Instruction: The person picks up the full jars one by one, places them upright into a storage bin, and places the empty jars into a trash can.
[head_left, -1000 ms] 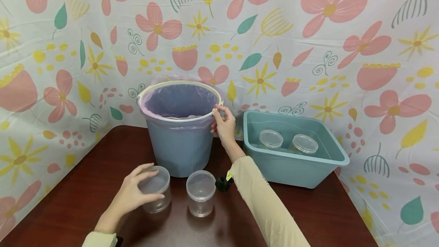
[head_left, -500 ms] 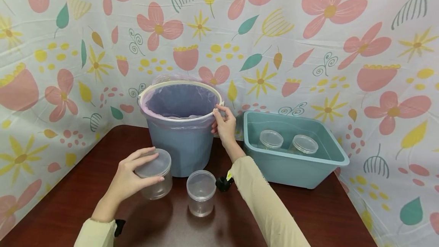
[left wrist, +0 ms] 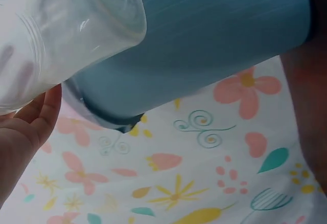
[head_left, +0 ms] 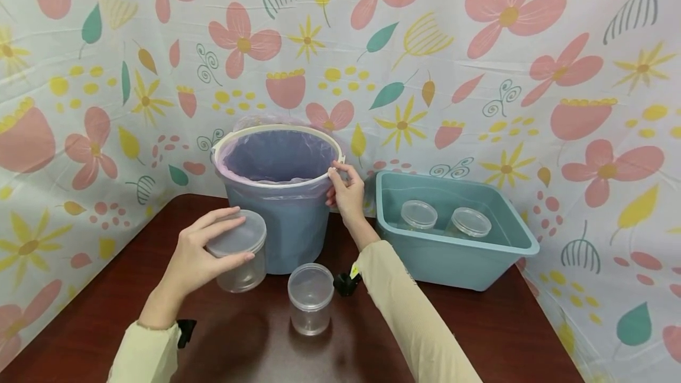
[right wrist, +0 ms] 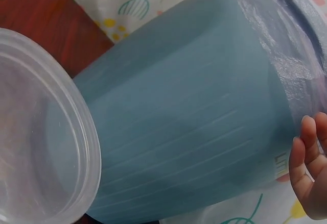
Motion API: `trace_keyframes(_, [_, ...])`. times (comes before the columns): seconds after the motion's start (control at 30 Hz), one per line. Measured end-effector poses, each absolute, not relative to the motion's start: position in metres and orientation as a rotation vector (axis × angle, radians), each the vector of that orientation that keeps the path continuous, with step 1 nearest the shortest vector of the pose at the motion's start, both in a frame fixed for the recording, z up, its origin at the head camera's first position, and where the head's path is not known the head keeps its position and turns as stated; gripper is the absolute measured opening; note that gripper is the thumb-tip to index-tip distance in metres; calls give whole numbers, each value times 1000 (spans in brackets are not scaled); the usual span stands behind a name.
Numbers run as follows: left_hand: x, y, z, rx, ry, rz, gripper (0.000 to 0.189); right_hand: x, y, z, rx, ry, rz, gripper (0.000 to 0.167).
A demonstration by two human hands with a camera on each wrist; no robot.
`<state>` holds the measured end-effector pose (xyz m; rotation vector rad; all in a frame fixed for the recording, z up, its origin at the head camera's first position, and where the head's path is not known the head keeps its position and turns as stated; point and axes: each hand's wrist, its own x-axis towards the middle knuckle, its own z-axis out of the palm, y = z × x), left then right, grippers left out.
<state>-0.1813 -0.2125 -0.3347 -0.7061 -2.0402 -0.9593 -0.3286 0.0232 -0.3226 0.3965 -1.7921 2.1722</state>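
Observation:
My left hand (head_left: pixel 194 256) grips a clear lidded plastic jar (head_left: pixel 246 270) from the side, fingers and thumb spread around its top. The jar is off the table, slightly tilted, in front of the blue-grey bucket (head_left: pixel 292 229). In the left wrist view the jar (left wrist: pixel 97 25) is close to the camera, and only part of the hand (left wrist: pixel 23 142) shows. My right hand (head_left: pixel 348 197) holds the bucket's pale rim (head_left: pixel 340 149) at its right side, over a thin pinkish bag liner (right wrist: pixel 291 55). Another clear jar (head_left: pixel 311 306) stands upright between my arms.
To the right sits a teal rectangular basin (head_left: pixel 452 259) with two lidded clear jars, one (head_left: pixel 419 215) left and one (head_left: pixel 471 223) right. Everything stands on a dark reddish table (head_left: pixel 425 336). A floral curtain (head_left: pixel 425 93) hangs behind and at the sides.
My left hand has lifted the jar off the table, up and toward the bucket. The right hand has stayed on the rim, and the other jars have not moved.

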Motion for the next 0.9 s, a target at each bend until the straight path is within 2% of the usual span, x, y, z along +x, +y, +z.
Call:
trace_keyframes(0.2, [-186, -211, -315, -755, -1973, -949, 53, -329, 23, -324, 418, -1808, 2189, 33])
trace_keyframes(0.4, [-193, -208, -300, -794, -1880, -935, 53, -326, 24, -323, 448, -1768, 2183, 27])
trace_keyframes(0.6, [-194, -207, -285, -756, -1884, -911, 52, -328, 24, -322, 399, -1826, 2184, 33])
trace_keyframes(0.9, [-198, -205, -256, -752, -1846, -875, 49, -328, 25, -321, 370, -1834, 2199, 27])
